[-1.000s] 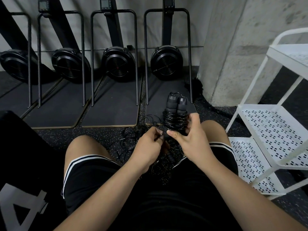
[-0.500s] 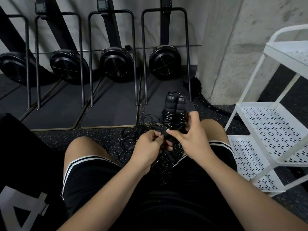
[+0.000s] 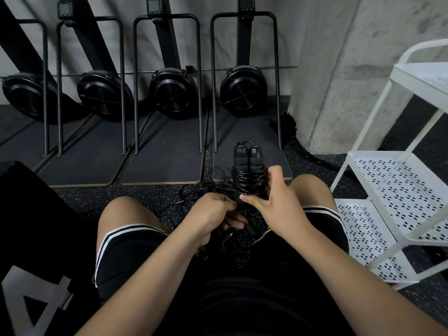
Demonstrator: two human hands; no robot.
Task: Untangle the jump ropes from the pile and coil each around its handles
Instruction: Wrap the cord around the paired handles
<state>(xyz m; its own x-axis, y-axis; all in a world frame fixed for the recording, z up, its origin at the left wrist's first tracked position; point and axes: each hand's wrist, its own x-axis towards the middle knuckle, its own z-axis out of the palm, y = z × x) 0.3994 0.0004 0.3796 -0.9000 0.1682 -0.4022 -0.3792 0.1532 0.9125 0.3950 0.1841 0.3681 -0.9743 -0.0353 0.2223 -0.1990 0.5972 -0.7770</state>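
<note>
1. right hand [image 3: 276,202] has its fingers curled round the black foam handles [image 3: 247,156] wrapped in glossy black rope [image 3: 247,178], upright between the knees.
2. left hand [image 3: 213,212] pinches the rope's tail.
3. if that slips, the coils probably spring loose into the tangle of thin black ropes [image 3: 226,186] on the floor.

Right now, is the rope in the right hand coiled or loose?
Coiled: cord wraps in stacked loops round the two upright handles gripped by the right hand; whether its end is tucked, cannot tell.

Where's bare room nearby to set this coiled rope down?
On the white cart, the middle shelf and bottom shelf show bare. So does the dark mat ahead, between the machine frames. Right in front of you, tangled ropes crowd the floor.
</note>
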